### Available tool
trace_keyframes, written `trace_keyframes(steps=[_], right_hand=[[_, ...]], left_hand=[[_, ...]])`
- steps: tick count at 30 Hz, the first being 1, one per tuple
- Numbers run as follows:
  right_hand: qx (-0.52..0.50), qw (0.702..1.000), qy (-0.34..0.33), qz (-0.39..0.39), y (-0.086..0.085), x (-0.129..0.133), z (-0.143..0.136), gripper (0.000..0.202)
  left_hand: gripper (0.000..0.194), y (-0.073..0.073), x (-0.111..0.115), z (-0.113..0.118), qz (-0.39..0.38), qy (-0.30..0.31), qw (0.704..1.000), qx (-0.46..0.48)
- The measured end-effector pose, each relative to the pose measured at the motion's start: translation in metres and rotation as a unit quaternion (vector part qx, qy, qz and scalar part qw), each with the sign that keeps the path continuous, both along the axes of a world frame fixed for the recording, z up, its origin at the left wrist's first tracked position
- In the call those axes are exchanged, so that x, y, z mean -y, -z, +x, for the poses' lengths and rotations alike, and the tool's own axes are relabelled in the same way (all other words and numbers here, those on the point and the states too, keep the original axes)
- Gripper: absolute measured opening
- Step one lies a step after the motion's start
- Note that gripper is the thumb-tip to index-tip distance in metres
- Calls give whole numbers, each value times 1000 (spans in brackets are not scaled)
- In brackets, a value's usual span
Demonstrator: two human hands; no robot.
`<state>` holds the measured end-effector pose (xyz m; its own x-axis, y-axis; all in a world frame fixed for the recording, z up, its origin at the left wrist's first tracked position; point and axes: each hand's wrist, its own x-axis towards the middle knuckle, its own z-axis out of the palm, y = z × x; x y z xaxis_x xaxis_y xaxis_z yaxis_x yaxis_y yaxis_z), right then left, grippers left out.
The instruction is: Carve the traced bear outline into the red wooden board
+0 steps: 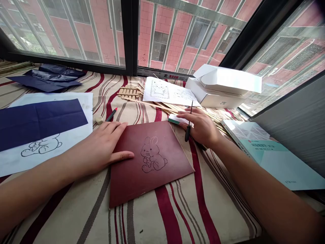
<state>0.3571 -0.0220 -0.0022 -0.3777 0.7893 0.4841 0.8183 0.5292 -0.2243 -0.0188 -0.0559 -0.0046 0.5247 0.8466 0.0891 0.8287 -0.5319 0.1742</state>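
Observation:
A reddish-brown board [152, 183] with a dark line drawing of a rabbit holding a carrot lies on the striped cloth in front of me. My left hand [109, 142] rests on its left edge, thumb and fingers spread. Just beyond the board's right edge is my right hand [200, 125]. It holds a slim tool with a black handle [187, 133] and a thin dark shaft pointing away from me; the kind of tip is too small to tell. The same hand's fingers reach over a small white and green block [177, 119], touching or nearly touching it.
Left lies white paper [83, 108] with a rabbit drawing, partly under a dark blue sheet [45, 118]. A pen [111, 114] and pale lump [98, 119] are near my left hand. Behind are wooden sticks [129, 92], drawn paper [162, 89] and a white box [215, 93]. A book [274, 152] lies right.

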Motion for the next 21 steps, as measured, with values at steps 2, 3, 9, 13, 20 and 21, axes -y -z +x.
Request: trace_keyframes(steps=[2,3,9,13,20,21], right_hand=[[15,1000,-10,-22,-2,5,-9,32],[26,999,-18,-42,-4,8,-16,33],[53,994,-8,-99,-2,12,-42,30],[37,992,12,-119,-3,13,-45,27],[-28,984,26,-172,-16,18,-38,28],[-39,983,26,-180,-17,18,-37,28]], left_hand=[[134,1,1,0,22,-1,1000,-5],[134,2,2,0,31,-1,1000,-6],[130,7,2,-1,51,-17,998,-11],[121,12,-3,-6,27,-16,999,43],[112,5,-6,-7,-22,-21,996,83],[112,4,-6,-7,-22,-21,996,82]])
